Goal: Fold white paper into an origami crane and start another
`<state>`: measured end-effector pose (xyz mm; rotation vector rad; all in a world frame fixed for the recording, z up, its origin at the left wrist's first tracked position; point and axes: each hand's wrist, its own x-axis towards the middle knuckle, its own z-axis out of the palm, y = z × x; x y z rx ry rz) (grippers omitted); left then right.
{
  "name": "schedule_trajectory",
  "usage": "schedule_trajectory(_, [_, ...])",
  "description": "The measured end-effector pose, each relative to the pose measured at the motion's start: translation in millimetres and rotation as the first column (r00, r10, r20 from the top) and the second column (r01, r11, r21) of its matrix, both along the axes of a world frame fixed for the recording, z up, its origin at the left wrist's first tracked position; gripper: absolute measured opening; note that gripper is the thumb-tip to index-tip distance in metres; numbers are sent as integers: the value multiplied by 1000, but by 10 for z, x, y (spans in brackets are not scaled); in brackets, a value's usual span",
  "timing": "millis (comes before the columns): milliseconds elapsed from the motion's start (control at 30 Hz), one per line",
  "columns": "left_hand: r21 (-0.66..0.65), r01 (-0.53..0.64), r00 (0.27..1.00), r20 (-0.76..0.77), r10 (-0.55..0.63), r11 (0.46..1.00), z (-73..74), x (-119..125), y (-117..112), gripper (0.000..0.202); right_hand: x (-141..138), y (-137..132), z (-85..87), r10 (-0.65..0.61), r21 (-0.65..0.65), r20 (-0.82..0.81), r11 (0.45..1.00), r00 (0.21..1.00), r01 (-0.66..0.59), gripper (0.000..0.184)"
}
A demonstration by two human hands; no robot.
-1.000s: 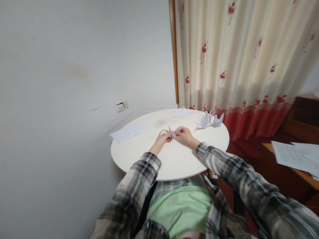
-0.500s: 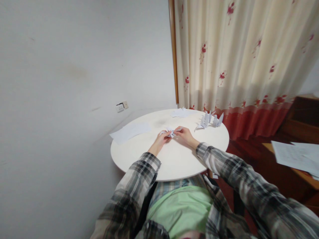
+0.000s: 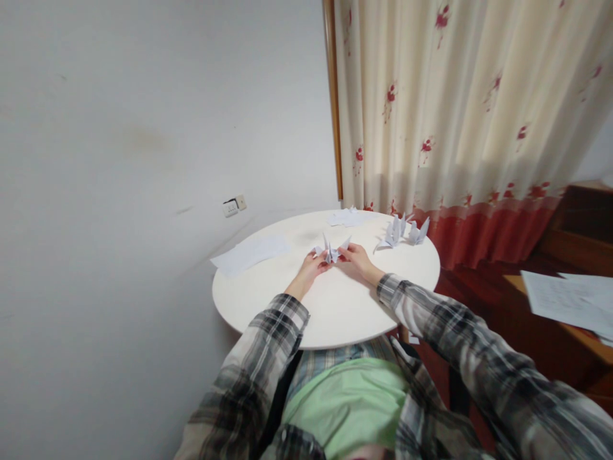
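Observation:
Between my two hands is a white origami paper crane [image 3: 331,254], its wings spread to either side and one point sticking up. My left hand [image 3: 312,267] pinches the crane's left side, thumb on top. On the other side, my right hand [image 3: 357,258] grips the right wing between thumb and fingers. The crane is just above the round white table [image 3: 345,313]; whether it touches the top I cannot tell. Several finished paper cranes [image 3: 395,231] stand together at the table's right rear, with another crane [image 3: 419,232] beside them.
White paper sheets [image 3: 251,253] lie at the table's left edge, and smaller paper pieces [image 3: 347,218] at the back. A wall [image 3: 119,255] borders the left side. Behind hangs a flowered curtain [image 3: 421,115]. Papers [image 3: 565,297] rest on wooden furniture at right.
The crane's wings have been spread apart and its upright point now shows clearly. My right hand has shifted slightly, its fingers now on the right wing.

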<state>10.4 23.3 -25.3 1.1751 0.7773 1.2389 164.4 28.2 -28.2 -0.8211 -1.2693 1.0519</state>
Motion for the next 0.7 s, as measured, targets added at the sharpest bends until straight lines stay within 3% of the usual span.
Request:
schedule_trajectory(300, [57, -42, 997, -69, 45, 998, -10, -1, 7, 23, -12, -44, 32, 77, -8, 64, 997, 995, -77, 27])
schedule_trajectory(467, [51, -33, 996, -75, 37, 998, 23, 10, -15, 26, -9, -43, 33, 19, 30, 113, 999, 993, -23, 26])
schedule_trajectory(700, [77, 68, 988, -142, -56, 995, 44, 4, -83, 40, 37, -5, 22, -90, 61, 123, 995, 988, 83, 24])
